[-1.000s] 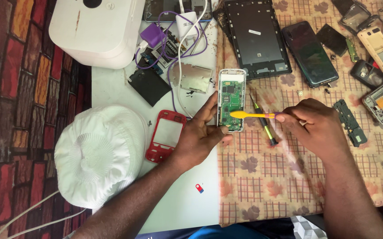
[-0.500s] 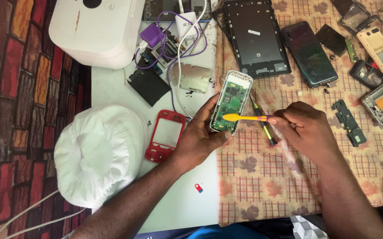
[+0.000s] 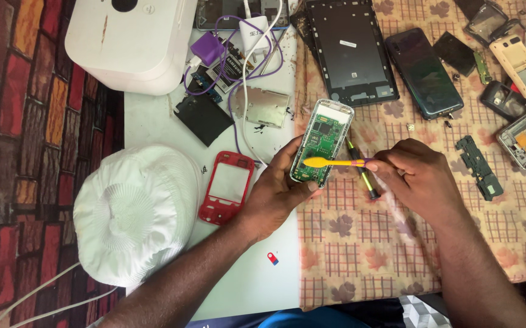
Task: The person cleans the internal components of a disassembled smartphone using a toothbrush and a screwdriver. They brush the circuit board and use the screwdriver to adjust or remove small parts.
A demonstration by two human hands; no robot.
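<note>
Between the two hands, in the head view, an opened small phone (image 3: pixel 322 142) with a green circuit board showing is held up off the desk (image 3: pixel 153 118). The left hand (image 3: pixel 275 188) cradles it from below, its fingers (image 3: pixel 287 152) curled round the lower left edge and the thumb pressed against the bottom end. The right hand (image 3: pixel 418 173) has its fingers pressed together, pinching a yellow brush (image 3: pixel 330 161) by its purple handle; the yellow head lies across the lower part of the board, touching it. Just beyond the right fingertips a screwdriver (image 3: pixel 363 173) lies on the checked cloth (image 3: pixel 360 243). Left of the left fingers sits a red phone frame (image 3: pixel 227 187), and further left a white hat (image 3: pixel 135 212). Well beyond the fingers lie a black tablet shell (image 3: pixel 351 48) and a dark phone (image 3: pixel 424 73).
</note>
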